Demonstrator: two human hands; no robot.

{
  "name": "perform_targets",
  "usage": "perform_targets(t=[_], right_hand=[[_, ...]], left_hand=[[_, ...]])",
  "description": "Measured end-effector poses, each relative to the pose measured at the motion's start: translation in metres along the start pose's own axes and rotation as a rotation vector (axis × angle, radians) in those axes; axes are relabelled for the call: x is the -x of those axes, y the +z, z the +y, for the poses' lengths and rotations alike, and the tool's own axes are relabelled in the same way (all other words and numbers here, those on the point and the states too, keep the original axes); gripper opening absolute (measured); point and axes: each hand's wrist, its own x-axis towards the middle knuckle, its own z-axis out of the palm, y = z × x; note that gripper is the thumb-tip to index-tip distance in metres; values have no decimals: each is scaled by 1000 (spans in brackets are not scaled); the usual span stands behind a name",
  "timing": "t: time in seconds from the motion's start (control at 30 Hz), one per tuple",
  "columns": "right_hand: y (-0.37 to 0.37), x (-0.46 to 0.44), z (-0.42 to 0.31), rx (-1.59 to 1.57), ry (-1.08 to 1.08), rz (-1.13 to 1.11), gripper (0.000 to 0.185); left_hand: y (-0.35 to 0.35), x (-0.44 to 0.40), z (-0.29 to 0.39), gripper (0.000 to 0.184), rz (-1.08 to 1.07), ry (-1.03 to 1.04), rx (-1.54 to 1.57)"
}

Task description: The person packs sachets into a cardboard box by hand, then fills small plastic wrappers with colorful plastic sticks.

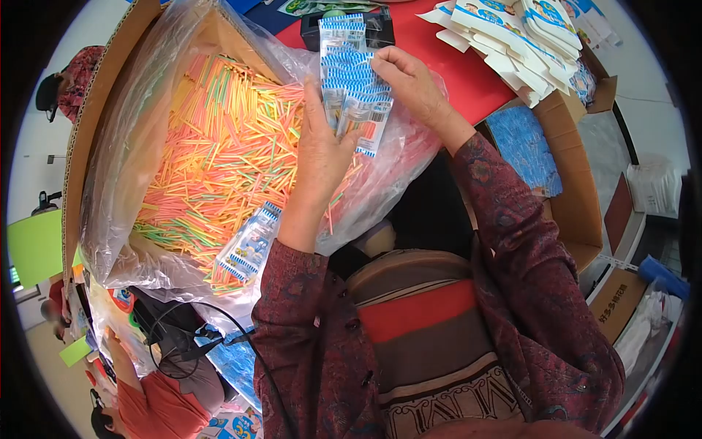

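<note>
My left hand (324,146) is closed around the lower left side of a fanned bunch of blue-and-white printed packets (355,84), thumb across the front. At the bunch's right edge, my right hand (402,73) pinches the packets between thumb and fingers. Both hands are above the right side of a plastic-lined carton full of thin pink, yellow and green sticks (227,154). More of the same packets (251,241) lie on the sticks at the carton's near side, left of my left forearm.
A black device (380,28) stands behind the packets on the red table surface (475,80). Flat printed cartons (519,36) are piled at the back right. An open box at right holds blue packets (523,146). Another person (172,402) is at lower left.
</note>
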Motion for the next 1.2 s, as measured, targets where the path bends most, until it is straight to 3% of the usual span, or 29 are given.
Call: perform_targets(t=[0.13,0.27,0.37,0.4,0.5,0.63,0.8,0.9,1.03,1.2], right_hand=[[-4,-1,4,6,26,-47,24],[-7,8,-6,163,-56,-188,32],[-14,18,5,-394,195,-303,48],[-13,21,-2,-393,201,-302,48],[-14,37,-23,58,-21,-440,64],[4,48,-21,364,-11,-320,74],[1,49,-34,277,20,-308,72],[-9,39,-46,285,-238,-383,78],[-2,38,-28,216,-119,-448,87],[-5,40,-22,241,-93,-417,95]], left_hand=[[0,0,4,102,44,90,48],[-3,-4,-1,104,-98,-116,283],[-3,-3,-3,103,-120,-148,449],[-3,-3,-5,103,-122,-153,452],[-4,-5,-10,100,-145,-109,300],[-3,-10,-20,96,-211,-40,220],[-11,-5,11,91,-143,9,223],[-16,-1,30,88,-21,234,-119],[-4,-6,7,90,-202,52,-187],[-3,-3,-2,93,-252,66,-259]])
